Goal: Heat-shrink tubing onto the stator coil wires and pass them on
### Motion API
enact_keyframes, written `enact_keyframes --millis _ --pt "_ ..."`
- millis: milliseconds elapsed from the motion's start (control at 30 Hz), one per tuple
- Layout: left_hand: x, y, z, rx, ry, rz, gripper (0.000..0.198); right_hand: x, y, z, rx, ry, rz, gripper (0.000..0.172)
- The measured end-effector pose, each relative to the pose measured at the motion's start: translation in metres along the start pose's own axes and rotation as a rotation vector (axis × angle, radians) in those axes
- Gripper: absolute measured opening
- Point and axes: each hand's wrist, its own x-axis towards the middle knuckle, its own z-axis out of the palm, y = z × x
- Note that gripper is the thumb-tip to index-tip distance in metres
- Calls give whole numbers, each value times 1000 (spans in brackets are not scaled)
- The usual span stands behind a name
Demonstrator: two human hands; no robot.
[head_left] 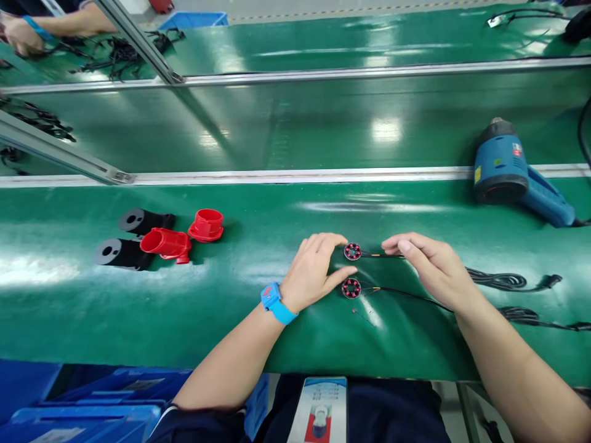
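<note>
Two small round black-rimmed parts with red pieces inside, an upper one [352, 251] and a lower one [351, 288], lie on the green table, each with a black cable running right. My left hand [314, 271] is just left of them, thumb and index finger apart; the index fingertip is at the upper part's rim, the thumb near the lower one. Over the upper cable [372, 255], my right hand [431, 264] has its fingers loosely stretched out, without a visible grip. The cables end in an upper coil [498, 280] and a lower coil [521, 315].
Two red plastic fittings [166, 243] and two black housings [115, 252] lie at left. A blue heat gun [501, 163] rests at right by the metal rail [295, 176]. Blue bins [92, 421] stand below the edge. Another person's hand [23, 37] is at far left.
</note>
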Motion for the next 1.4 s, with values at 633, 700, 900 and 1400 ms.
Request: enact_keyframes --millis 633,700,900,1400 --pt "8 -3 15 90 -39 152 44 18 16 28 16 -264 103 31" --pt "8 -2 15 65 -47 164 47 19 16 27 166 -279 181 45" --pt "10 -6 13 37 -161 87 46 23 21 30 273 -264 271 66" --pt "-4 17 -30 132 -322 233 23 -8 9 -13 -571 -339 -275 24"
